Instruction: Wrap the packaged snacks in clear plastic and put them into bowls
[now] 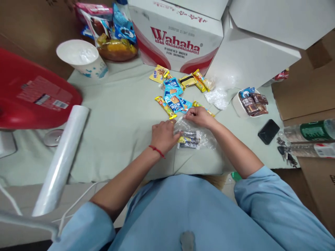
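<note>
A clear plastic bag (195, 137) lies on the pale green cloth (123, 118) in front of me, with a few dark and yellow snack bars inside. My left hand (164, 136) is closed on the bag's left side, a red string on its wrist. My right hand (199, 115) pinches the bag's upper edge. Just beyond my hands lies a pile of loose snacks (175, 96): blue packets and yellow bars.
A Wahaha water carton (180, 38) and white boxes (251, 52) stand at the back. A white cup (81, 57), a snack bowl (115, 42), a plastic film roll (62, 157), a red object (31, 94), a white dish of cocoa bars (252, 103), a black phone (268, 131), keys and bottles (311, 130) surround.
</note>
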Demonstrator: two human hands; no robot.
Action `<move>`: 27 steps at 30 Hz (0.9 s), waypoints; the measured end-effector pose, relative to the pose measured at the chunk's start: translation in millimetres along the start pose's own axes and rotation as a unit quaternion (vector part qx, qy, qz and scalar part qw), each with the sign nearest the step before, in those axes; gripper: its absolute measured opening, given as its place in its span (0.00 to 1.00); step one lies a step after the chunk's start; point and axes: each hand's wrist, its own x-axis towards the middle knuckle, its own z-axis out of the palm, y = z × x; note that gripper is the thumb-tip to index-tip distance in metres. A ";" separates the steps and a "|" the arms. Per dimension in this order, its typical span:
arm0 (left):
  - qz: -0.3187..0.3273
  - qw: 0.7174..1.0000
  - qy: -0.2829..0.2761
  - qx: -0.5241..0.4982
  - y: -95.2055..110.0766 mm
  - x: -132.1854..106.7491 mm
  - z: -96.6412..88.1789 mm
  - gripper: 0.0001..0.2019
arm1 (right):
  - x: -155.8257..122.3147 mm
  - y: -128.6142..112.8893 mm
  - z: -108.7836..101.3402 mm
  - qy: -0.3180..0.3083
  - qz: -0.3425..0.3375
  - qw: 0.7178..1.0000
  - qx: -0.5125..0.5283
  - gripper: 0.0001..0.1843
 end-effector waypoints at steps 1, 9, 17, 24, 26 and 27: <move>-0.018 1.000 -0.014 -0.005 -4.5 0.7 -1.1 0.18 | 3.2 0.4 0.0 0.005 0.003 1.000 -0.011 0.19; -0.191 0.970 0.076 -0.127 -43.9 -10.5 -13.6 0.16 | 8.4 15.0 6.3 -0.008 0.033 0.999 0.031 0.24; -0.120 0.989 0.065 -0.053 -29.6 -3.2 -5.7 0.22 | -9.1 0.3 -2.7 0.014 -0.046 0.999 -0.016 0.22; -0.205 0.972 0.017 -0.113 -41.3 12.5 -14.2 0.13 | -84.0 -23.5 30.6 -0.066 -0.205 0.952 -0.219 0.17; -0.217 0.946 0.015 -0.241 -43.1 10.0 -18.9 0.11 | -98.9 -20.2 45.5 -0.056 -0.213 0.937 -0.270 0.17; -0.217 0.928 0.013 -0.304 -40.5 7.3 -20.7 0.11 | -103.4 -17.9 51.4 -0.043 -0.219 0.932 -0.285 0.18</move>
